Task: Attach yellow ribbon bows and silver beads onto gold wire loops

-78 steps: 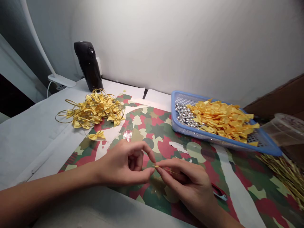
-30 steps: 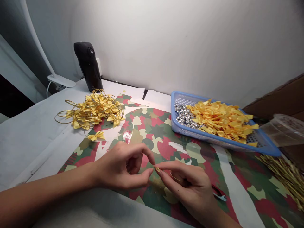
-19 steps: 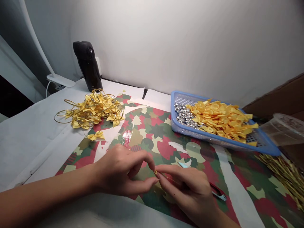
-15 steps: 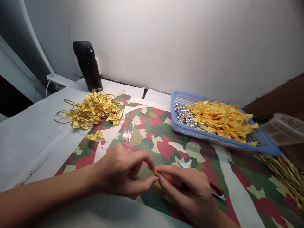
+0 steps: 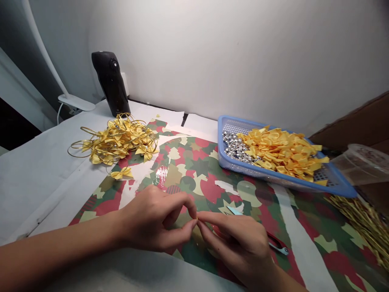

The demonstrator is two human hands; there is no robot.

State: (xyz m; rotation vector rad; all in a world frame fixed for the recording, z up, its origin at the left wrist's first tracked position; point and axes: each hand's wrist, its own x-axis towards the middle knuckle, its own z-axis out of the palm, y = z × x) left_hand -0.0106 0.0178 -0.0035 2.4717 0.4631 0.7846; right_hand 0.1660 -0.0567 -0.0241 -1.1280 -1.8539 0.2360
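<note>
My left hand (image 5: 162, 219) and my right hand (image 5: 237, 235) meet fingertip to fingertip above the patterned sheet. Both pinch a tiny yellow-gold piece (image 5: 197, 219), mostly hidden by the fingers; its kind cannot be made out. Partly behind my right hand lies a tool with a light-blue tip (image 5: 234, 210) and a grey end (image 5: 282, 250). Left of my hands, a single yellow ribbon bow (image 5: 121, 173) rests on the sheet, close to a heap of yellow bows with gold wire loops (image 5: 121, 140).
A blue plastic basket (image 5: 258, 175) holds silver beads (image 5: 235, 147) and yellow ribbon pieces (image 5: 282, 152). Gold stems (image 5: 361, 227) lie at the right below a clear plastic tub (image 5: 364, 164). A black bottle (image 5: 112, 83) and a white lamp (image 5: 75, 101) stand at the back left.
My left thumb has closed in against the right fingertips, and the yellow-gold piece is now more covered. The rest stays in place, with a slight shift of the view.
</note>
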